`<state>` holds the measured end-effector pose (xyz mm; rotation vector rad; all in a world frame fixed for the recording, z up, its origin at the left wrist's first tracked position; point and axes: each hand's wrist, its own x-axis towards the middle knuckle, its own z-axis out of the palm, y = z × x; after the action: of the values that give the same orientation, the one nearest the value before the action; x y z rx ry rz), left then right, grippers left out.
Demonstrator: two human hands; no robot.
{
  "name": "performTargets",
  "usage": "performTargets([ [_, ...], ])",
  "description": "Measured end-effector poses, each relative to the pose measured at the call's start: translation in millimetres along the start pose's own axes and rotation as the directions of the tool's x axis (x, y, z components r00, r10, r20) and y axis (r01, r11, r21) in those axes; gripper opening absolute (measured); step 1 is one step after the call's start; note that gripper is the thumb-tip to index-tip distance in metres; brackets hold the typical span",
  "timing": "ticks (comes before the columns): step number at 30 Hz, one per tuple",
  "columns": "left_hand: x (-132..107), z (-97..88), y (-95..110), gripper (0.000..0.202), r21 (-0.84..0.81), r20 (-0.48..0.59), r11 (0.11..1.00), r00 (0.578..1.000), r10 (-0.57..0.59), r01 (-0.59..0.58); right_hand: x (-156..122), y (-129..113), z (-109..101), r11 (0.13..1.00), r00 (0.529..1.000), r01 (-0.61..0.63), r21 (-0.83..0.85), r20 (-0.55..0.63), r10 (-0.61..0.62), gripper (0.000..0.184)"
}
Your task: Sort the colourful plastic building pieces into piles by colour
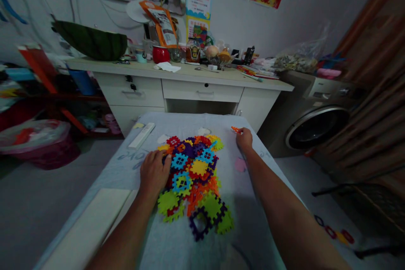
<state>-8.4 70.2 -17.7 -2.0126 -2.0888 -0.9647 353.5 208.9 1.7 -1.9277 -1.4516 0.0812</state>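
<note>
A heap of colourful plastic interlocking building pieces (199, 168), toothed squares in several colours, lies in the middle of the cloth-covered table (253, 236). My left hand (155, 171) rests at the heap's left edge, thumb apart from the fingers, its fingertips against the pieces and partly hidden. At the table's far right, away from the heap, my right hand (244, 139) is closed on an orange interlocking piece (236, 129). A dark purple frame piece (200, 223) and lime green pieces (169, 202) lie at the heap's near side.
A white strip (141, 136) lies at the table's far left, and white boards (95, 219) at the near left. Behind stands a cluttered desk (202, 90) with drawers. A washing machine (303, 114) is on the right, a pink bin (41, 147) on the left.
</note>
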Motion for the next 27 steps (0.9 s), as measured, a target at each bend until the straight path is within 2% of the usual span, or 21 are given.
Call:
performTargets([
  [4,0,-0.1,0,0.042,0.002,0.003,1.000,1.000,-0.002,0.002,-3,4,11,1.000,1.000,-0.021,-0.007,0.002,0.021,0.033],
  [8,0,0.4,-1,0.041,-0.009,0.002,1.000,1.000,-0.001,0.001,-7,7,12,0.992,0.995,0.059,-0.109,0.082,-0.050,0.033],
  [11,0,0.1,-1,0.042,-0.025,0.010,1.000,1.000,-0.003,0.003,-9,8,11,0.983,0.993,0.067,-0.168,0.106,-0.050,0.033],
  [17,0,-0.9,-1,0.040,-0.044,0.018,0.999,1.000,-0.024,0.025,-13,9,14,0.992,0.998,0.060,-0.111,0.018,-0.059,0.038],
  [21,-1,-1.3,-1,0.040,-0.051,0.017,0.998,1.000,-0.025,0.026,-15,2,9,0.996,0.999,0.033,-0.079,0.006,-0.033,0.042],
  [23,-1,-1.2,0,0.039,-0.050,0.017,0.998,0.999,-0.027,0.028,-16,-8,1,0.994,0.993,0.107,-0.031,0.044,-0.106,0.042],
  [24,-1,-1.1,0,0.039,-0.048,0.016,0.998,0.999,-0.030,0.031,-16,-14,-4,0.983,0.978,0.182,0.019,0.104,-0.183,0.040],
  [25,-1,-1.1,0,0.039,-0.047,0.014,0.998,0.999,-0.030,0.031,-17,-22,-10,0.961,0.942,0.263,0.092,0.193,-0.276,0.038],
  [26,0,-1.1,0,0.039,-0.047,0.011,0.998,1.000,-0.029,0.029,-18,-30,-15,0.926,0.879,0.331,0.183,0.296,-0.373,0.037],
  [27,0,-1.2,1,0.039,-0.049,0.008,0.998,1.000,-0.025,0.025,-19,-38,-20,0.884,0.794,0.375,0.280,0.395,-0.462,0.037],
])
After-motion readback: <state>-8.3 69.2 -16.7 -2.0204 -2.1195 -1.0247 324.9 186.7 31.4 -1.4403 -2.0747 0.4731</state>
